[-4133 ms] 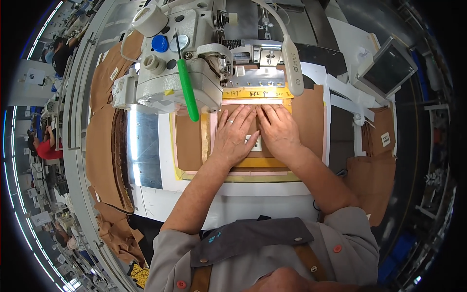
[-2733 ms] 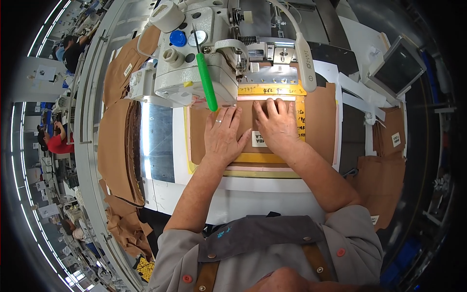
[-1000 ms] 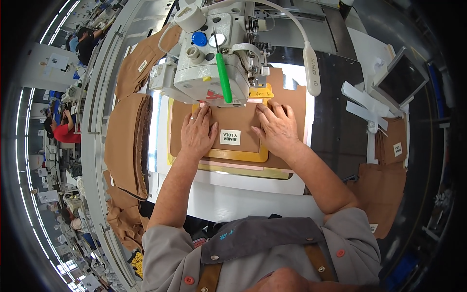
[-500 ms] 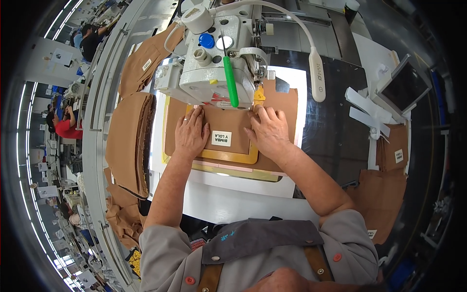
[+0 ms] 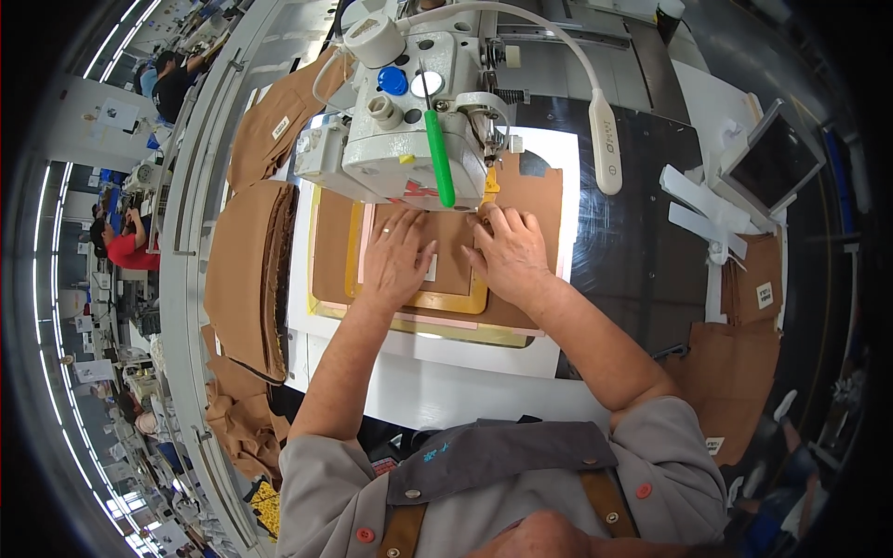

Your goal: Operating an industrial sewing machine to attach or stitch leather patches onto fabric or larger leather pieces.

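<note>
My left hand lies flat, fingers stretched out, on a brown fabric panel inside a yellow frame. It partly covers a small white label. My right hand rests over the frame's right side, fingers apart and bent, thumb on the panel. Its fingertips are near a yellow tab below the white sewing machine head. Under the frame is a larger brown sheet. A pink strip shows along the panel's left edge. The machine hides the frame's far side.
A green-handled pointed tool lies on the machine head. Stacked brown pieces stand at the left, with crumpled brown fabric nearer. On the right are labelled brown pieces, white strips and a dark screen. A white lamp hangs at the right.
My left hand has slid right, off the frame's left side and onto the panel, now covering much of the label. The pink strip has come into sight. My right hand stays nearly in place.
</note>
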Available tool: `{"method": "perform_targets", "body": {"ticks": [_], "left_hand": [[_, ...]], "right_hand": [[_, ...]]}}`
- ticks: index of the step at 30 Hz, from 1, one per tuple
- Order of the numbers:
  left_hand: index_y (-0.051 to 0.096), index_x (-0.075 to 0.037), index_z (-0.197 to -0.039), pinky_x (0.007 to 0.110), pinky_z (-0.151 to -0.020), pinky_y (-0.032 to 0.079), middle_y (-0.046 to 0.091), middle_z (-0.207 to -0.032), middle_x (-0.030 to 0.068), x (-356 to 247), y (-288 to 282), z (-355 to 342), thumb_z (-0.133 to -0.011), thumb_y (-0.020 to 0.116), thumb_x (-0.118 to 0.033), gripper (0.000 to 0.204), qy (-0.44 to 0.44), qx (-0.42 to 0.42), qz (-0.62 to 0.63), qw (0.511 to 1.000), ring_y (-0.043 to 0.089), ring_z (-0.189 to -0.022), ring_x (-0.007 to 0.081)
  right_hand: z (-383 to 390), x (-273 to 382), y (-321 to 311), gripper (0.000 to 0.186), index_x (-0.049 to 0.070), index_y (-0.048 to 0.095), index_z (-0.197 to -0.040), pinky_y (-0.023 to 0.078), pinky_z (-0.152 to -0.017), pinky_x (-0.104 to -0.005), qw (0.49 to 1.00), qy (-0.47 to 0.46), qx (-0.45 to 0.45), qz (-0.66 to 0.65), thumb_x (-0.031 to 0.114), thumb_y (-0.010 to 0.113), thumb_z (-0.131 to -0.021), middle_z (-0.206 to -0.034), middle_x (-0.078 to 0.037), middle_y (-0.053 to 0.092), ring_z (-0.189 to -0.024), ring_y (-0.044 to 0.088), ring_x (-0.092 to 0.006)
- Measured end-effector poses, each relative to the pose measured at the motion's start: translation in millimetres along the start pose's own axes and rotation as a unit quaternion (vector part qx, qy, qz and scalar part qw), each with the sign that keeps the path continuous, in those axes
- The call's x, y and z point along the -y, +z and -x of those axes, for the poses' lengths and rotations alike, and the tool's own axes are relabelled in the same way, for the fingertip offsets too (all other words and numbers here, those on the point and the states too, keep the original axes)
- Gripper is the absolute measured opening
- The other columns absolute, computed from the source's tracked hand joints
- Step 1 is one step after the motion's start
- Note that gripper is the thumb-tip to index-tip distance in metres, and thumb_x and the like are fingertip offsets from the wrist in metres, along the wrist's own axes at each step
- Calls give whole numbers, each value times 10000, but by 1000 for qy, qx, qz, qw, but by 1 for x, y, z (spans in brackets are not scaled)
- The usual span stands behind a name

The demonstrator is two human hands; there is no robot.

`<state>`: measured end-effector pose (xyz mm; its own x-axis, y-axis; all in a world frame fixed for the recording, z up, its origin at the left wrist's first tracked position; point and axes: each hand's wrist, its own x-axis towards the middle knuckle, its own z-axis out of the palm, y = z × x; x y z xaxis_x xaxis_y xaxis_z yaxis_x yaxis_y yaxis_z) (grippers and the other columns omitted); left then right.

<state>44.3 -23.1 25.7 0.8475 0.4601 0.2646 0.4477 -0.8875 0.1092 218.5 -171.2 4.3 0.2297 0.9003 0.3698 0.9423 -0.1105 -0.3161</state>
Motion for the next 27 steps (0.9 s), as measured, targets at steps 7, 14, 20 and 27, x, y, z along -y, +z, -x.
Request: {"method": "perform_targets", "body": {"ticks": [7, 14, 20, 27], "left_hand": [[612, -67, -1336, 476, -1003, 469, 627, -1316, 107, -26, 19, -22, -936, 622, -150, 408, 76, 33, 122, 989, 588, -1203, 341], [541, -93, -1410, 483, -1060, 422, 578, -1349, 107, -32, 24, -18, -929, 597, -145, 487, 47, 60, 117, 990, 554, -1226, 325], [574, -100, -1345, 493, -985, 435, 606, -1131, 135, -30, 30, -17, -938, 599, -166, 413, 34, 58, 139, 988, 558, -1094, 355], [579, -108, -1356, 499, -1007, 413, 595, -1160, 138, -31, 30, -19, -939, 605, -174, 424, 46, 32, 108, 993, 543, -1126, 363]], "right_hand": [[9, -1, -8, 527, 63, 614, -1359, 417, -1039, -410, 1000, -6, 23, -12, 351, 673, -921, -1306, -114, 578, -1181, 550, -267], [16, -1, -10, 526, 55, 613, -1348, 428, -1069, -435, 998, -23, 32, -45, 296, 719, -892, -1390, -159, 569, -1241, 552, -300], [18, -3, -11, 490, 61, 635, -1316, 422, -1087, -445, 998, -27, 24, -48, 285, 723, -889, -1406, -185, 560, -1269, 544, -323], [18, 4, -22, 363, 51, 674, -1192, 415, -1091, -492, 995, -58, 34, -77, 233, 714, -880, -1333, -176, 585, -1255, 549, -323]]}}
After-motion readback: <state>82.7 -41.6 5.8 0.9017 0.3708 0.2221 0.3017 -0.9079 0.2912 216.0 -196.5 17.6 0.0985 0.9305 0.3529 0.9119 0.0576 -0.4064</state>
